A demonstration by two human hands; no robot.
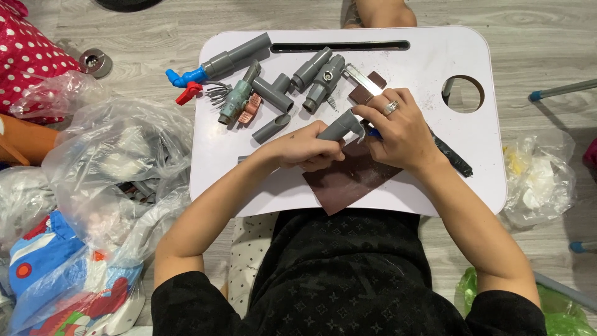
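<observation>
Pale wood flooring surrounds a white lap tray [435, 68] on which the work is laid out. Over its near middle the left hand [308, 149] is curled shut around a short grey pipe piece [339, 127], holding it slanted with its upper end toward the right hand [398, 134]. That hand, a ring on one finger, is closed on a blue-handled tool [372, 132] pressed at the pipe's end; what kind of tool it is cannot be told. Directly under both hands lies a dark brown sheet of sandpaper [348, 180], and a smaller brown piece [367, 90] sits just beyond the right fingers. Beyond the left hand lie other grey fittings [273, 93], some joined, and a pipe with a blue tap [186, 77]. As a judgement, this one piece is mid-way through being trimmed or smoothed, while the loose fittings suggest more remain. Left of the left arm, clear plastic bags [118, 168] are heaped.
</observation>
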